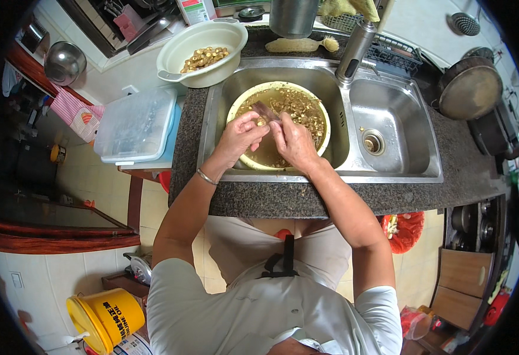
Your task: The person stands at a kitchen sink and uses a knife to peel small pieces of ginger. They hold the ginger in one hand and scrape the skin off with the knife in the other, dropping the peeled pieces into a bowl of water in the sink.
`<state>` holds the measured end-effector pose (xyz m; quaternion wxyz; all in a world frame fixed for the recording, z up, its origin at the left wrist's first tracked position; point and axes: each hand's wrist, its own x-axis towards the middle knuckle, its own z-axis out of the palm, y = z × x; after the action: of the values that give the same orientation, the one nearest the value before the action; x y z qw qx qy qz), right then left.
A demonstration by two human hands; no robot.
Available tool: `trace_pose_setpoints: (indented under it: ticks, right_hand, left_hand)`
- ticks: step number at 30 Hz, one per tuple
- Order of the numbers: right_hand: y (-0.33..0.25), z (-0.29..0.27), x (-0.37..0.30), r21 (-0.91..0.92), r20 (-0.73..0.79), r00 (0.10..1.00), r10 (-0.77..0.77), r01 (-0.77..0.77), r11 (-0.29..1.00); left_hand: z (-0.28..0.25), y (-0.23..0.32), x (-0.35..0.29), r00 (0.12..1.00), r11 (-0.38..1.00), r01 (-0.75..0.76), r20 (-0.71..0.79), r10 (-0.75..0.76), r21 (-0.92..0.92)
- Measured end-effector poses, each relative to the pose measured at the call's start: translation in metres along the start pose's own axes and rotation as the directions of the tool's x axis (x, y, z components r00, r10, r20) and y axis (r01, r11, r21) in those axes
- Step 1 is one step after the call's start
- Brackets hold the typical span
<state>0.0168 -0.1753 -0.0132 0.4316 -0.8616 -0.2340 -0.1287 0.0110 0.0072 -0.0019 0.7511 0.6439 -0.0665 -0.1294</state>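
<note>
Both hands are over a pale yellow basin [328, 127] standing in the left sink bowl. Cloudy brown water fills it, with many small tan and cream pieces [308, 114] afloat. My right hand [295, 141] is closed around what looks like a small knife [264, 110], its flat brownish blade pointing up and left. Between the bent fingers of my left hand [243, 137] is a small yellowish piece [261, 121], close under the blade. The knife's handle is hidden in the right hand.
A pale colander-like bowl [234, 44] with tan pieces [204, 59] stands at the counter's back left. The faucet [356, 50] rises behind the sink divider. To the right lies the second sink bowl [392, 109]. A loofah brush [295, 45] lies behind the sink.
</note>
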Motion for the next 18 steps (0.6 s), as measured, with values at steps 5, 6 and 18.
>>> trace_pose_setpoints:
  ticks: [5,6,18]
  right_hand:
    - [0.001,0.001,-0.002,-0.023,-0.021,0.998,-0.054,0.054,0.998]
    - [0.001,0.002,-0.003,-0.022,-0.022,0.998,-0.059,0.059,0.998]
    - [-0.001,0.007,-0.001,-0.225,-0.076,0.98,-0.183,0.162,0.961]
  left_hand:
    - [0.0,0.002,-0.001,0.998,0.998,0.062,0.012,-0.061,-0.014]
    - [-0.001,0.002,-0.001,0.997,0.997,0.071,0.036,-0.07,-0.023]
    - [-0.001,0.011,-0.006,0.991,0.988,0.125,0.05,-0.121,-0.09]
